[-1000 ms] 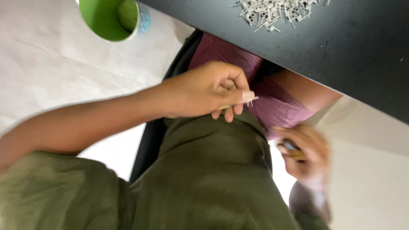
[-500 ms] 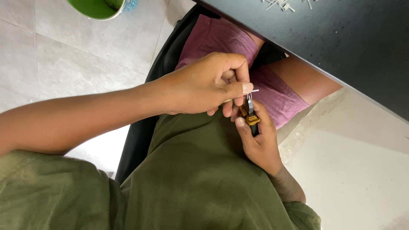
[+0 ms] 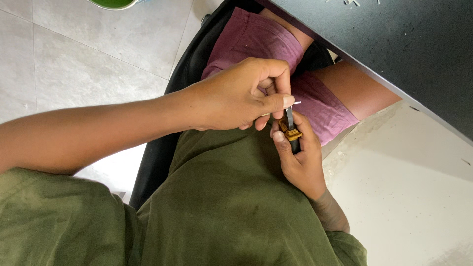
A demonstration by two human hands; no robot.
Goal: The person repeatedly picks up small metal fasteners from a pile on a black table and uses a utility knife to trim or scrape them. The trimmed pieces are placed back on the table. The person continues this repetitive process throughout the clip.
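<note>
- Pinching a thin white strip (image 3: 294, 103) between thumb and forefinger, the left hand (image 3: 236, 96) was closed around it, the other fingers curled in; only the strip's short tip showed, sticking out past the fingertips toward the table side.
- One strip could be counted in that hand; how far it ran back inside the grip could not be told.
- Right beneath it was one small knife (image 3: 290, 129), with a dark blade pointing up at the strip and a yellow-brown handle; whether blade and strip touched could not be told.
- The right hand (image 3: 301, 160) was closed around the knife's handle, thumb laid along its side, and it sat just under the left hand, the two nearly touching.
- Both hands were held over the person's lap, above a green shirt (image 3: 217, 207) and beside maroon shorts (image 3: 256, 42), with a bare knee (image 3: 357, 91) just past them.
- A black seat (image 3: 162, 148) showed along the left of the lap.
- A black table (image 3: 409, 44) crossed the upper right corner; a few small white bits (image 3: 352, 2) lay at its top edge, too cropped to count.
- One green bowl (image 3: 113, 3) stood on the tiled floor (image 3: 74, 64) at the upper left, well apart from the hands and mostly cut off.
- No package, label or sign could be made out.
</note>
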